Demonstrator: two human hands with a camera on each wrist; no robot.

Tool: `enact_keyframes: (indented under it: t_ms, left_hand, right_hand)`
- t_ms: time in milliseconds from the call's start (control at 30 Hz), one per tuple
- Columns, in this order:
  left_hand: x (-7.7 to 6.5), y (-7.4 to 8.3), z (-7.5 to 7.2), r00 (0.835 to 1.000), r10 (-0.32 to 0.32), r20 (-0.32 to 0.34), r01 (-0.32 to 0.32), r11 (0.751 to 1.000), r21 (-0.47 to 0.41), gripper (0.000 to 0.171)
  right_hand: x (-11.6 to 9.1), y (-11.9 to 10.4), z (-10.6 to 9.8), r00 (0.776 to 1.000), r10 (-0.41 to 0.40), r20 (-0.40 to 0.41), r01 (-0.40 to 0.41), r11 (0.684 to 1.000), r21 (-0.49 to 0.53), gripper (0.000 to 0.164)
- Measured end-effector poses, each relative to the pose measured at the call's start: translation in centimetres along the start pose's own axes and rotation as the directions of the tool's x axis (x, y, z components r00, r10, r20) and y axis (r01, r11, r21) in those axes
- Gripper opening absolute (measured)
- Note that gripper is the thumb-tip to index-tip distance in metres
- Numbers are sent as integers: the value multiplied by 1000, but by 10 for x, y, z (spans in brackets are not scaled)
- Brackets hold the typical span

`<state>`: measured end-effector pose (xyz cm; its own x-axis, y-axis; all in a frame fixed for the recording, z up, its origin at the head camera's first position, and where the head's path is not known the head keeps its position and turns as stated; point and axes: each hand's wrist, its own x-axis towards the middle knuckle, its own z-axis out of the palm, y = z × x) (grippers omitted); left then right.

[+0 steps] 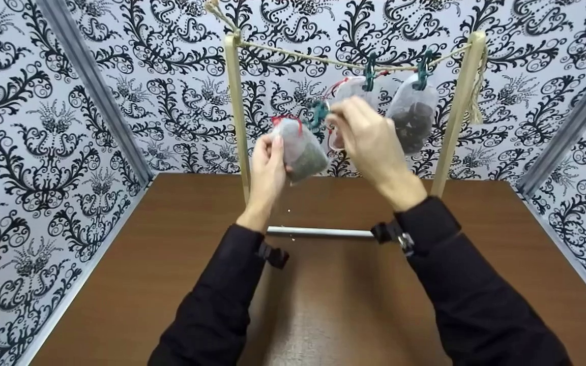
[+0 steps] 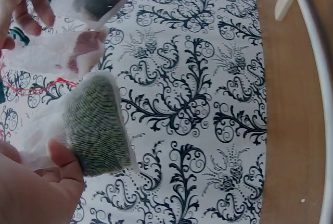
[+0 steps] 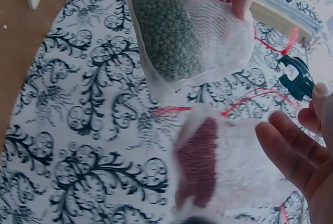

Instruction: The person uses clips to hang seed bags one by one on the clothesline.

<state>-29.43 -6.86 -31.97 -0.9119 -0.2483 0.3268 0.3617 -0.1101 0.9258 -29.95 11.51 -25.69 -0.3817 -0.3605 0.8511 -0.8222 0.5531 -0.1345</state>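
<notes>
My left hand (image 1: 268, 162) grips a white mesh drawstring pouch (image 1: 305, 157) near its closed top. Small green beans or peas (image 3: 166, 39) fill the pouch's lower part, and a red cord trails from its top. To the right, my right hand (image 1: 372, 140) pinches a dark green clothespin (image 3: 299, 81) between thumb and fingers, its jaws facing the pouch's cord. Behind that hand hangs a pouch with dark red contents (image 3: 197, 164), partly covered in the head view. A third pouch (image 1: 415, 122), with dark lumpy contents, hangs farther right.
A sagging rope (image 1: 298, 53) runs between two wooden posts, the left post (image 1: 237, 112) and the right post (image 1: 458, 112). Green clothespins (image 1: 369, 73) clip the hanging pouches to it. A white bar (image 1: 323, 232) crosses low over the brown table (image 1: 181, 284). Patterned walls stand behind and at the sides.
</notes>
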Motion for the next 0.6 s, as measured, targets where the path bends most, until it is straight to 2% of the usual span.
enact_keyframes:
  t_ms: [167,333,467,600]
  left_hand:
    - [10,15,4,999,-27,-31,25,999,-37,22]
    - [20,28,8,999,-39,-34,37,997,-61,23]
    - [28,33,9,999,-20,-29,17,995,-103,27]
    - [34,35,7,1000,12,-29,-15,994,-104,30]
  right_hand:
    - [26,-5,-6,1000,-27,-15,27,999,-36,32]
    - [52,-8,-17,1000,-29,0,28,998,-58,38]
    - [73,-10,-31,998,58,10,-57,996,-73,40]
    - [89,-15,-39,988,142,61,-133,983,-129,40]
